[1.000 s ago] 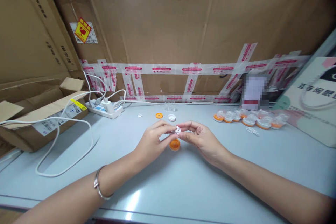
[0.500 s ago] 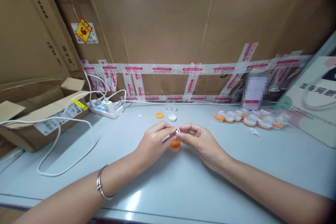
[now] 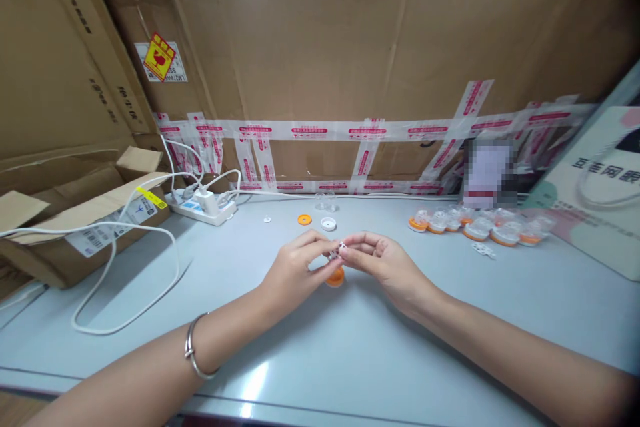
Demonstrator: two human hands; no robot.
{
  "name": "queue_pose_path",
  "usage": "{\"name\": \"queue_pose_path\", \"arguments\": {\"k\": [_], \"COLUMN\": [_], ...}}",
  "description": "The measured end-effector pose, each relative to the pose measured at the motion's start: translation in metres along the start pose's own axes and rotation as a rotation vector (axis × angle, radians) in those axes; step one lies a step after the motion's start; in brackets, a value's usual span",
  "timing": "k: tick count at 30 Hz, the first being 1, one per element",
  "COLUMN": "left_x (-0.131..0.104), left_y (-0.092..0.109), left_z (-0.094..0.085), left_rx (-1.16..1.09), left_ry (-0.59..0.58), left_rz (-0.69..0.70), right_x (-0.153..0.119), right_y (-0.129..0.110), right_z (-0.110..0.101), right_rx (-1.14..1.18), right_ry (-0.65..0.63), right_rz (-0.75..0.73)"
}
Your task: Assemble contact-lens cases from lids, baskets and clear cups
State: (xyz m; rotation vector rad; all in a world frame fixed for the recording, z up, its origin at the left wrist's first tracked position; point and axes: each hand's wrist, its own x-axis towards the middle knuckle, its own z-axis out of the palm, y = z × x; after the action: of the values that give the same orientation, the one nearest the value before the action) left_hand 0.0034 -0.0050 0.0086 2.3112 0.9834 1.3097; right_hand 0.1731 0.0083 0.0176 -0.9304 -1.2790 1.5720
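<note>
Between the fingertips of my left hand (image 3: 295, 268) and my right hand (image 3: 383, 265) is a small white plastic piece with dark spots or holes (image 3: 336, 253). Both hands pinch it, and the fingers hide much of it. Right below, partly covered by my left thumb, an orange round cap (image 3: 335, 277) lies on the table. Just beyond the hands are an orange ring (image 3: 304, 219), a white round cap (image 3: 329, 223) and a tiny white part (image 3: 267, 219). Clear domes (image 3: 326, 201) stand behind these.
Several clear-domed pieces with orange and white bases (image 3: 477, 230) cluster at the right, beside a flat white cut-out piece (image 3: 483, 251). At the left are a power strip (image 3: 215, 213), a looping white cable (image 3: 175, 260) and an open cardboard box (image 3: 55, 260). A large carton (image 3: 310, 47) closes off the back.
The small white piece has turned slightly between my fingertips, now showing dark spots. My left thumb has shifted to cover more of the orange cap.
</note>
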Motion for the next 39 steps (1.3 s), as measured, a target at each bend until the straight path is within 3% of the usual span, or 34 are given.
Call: {"name": "queue_pose_path", "arguments": {"k": [4,7,11,15,18,21,23,26,30,35,39], "left_x": [0.005,0.009,0.01,0.01,0.01,0.012,0.012,0.012,0.012,0.011,0.01], "left_y": [-0.001,-0.002,-0.004,-0.007,-0.006,-0.005,-0.006,-0.008,-0.01,-0.012,-0.017], "left_z": [-0.004,-0.005,-0.005,-0.004,-0.006,-0.008,-0.009,-0.008,-0.006,-0.005,-0.005], "left_rx": [-0.111,-0.274,-0.528,-0.669,-0.683,-0.657,-0.635,-0.58,-0.512,-0.49,-0.46], "left_ry": [-0.043,-0.086,-0.184,-0.197,-0.142,-0.054,-0.01,0.037,0.069,0.054,0.054], "left_rz": [-0.114,-0.205,-0.301,-0.356,-0.373,-0.401,-0.408,-0.4,-0.419,-0.399,-0.362], "right_x": [0.001,0.001,-0.001,-0.001,0.005,0.017,0.024,0.031,0.035,0.039,0.035], "right_y": [-0.002,-0.004,-0.002,-0.004,-0.011,-0.017,-0.015,-0.004,0.014,0.023,0.016], "right_z": [-0.004,-0.006,-0.004,-0.004,-0.012,-0.029,-0.04,-0.046,-0.038,-0.033,-0.031], "right_rx": [0.134,0.203,0.203,0.146,-0.006,-0.309,-0.577,-0.958,-1.252,-1.308,-1.118], "right_ry": [-0.014,-0.093,-0.179,-0.181,-0.13,0.082,0.153,0.039,-0.162,-0.226,-0.165], "right_rz": [0.055,0.09,0.061,0.036,-0.019,-0.218,-0.344,-0.451,-0.594,-0.649,-0.585]}}
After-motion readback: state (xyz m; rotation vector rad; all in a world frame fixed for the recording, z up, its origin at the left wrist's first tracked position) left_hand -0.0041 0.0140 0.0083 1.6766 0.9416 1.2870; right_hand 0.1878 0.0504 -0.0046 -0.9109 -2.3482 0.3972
